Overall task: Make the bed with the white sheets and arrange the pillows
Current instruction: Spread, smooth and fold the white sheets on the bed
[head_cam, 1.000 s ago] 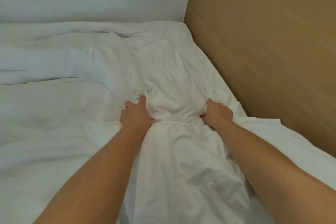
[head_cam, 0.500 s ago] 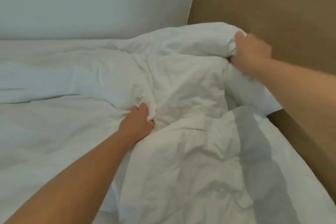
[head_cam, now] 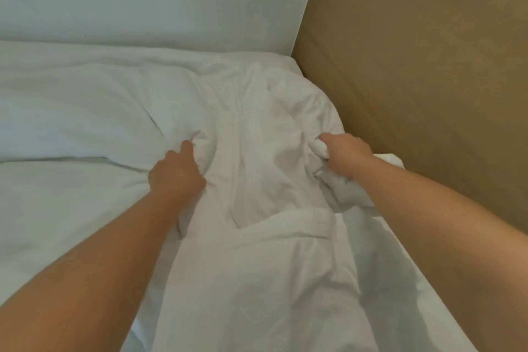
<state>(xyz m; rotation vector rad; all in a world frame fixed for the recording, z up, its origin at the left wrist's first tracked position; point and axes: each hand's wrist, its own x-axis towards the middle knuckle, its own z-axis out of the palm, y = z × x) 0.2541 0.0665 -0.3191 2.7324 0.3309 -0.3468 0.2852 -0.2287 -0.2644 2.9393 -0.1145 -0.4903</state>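
Note:
A rumpled white duvet [head_cam: 257, 128] covers the bed and bunches toward the far right corner. My left hand [head_cam: 175, 173] grips a fold of the duvet near the middle of the bed. My right hand [head_cam: 344, 156] holds a bunched wad of the same duvet close to the brown wall. Between the two hands the fabric lies creased and low. A flatter white sheet [head_cam: 57, 208] spreads out on the left. No pillow can be told apart from the bedding.
A brown padded wall [head_cam: 428, 80] runs along the bed's right side. A white wall [head_cam: 157, 0] stands behind the bed's far edge. The two walls meet at the far right corner.
My right hand, raised high with the duvet half a second ago, has come back down to the bed near the brown wall. My left hand has kept its grip in about the same place.

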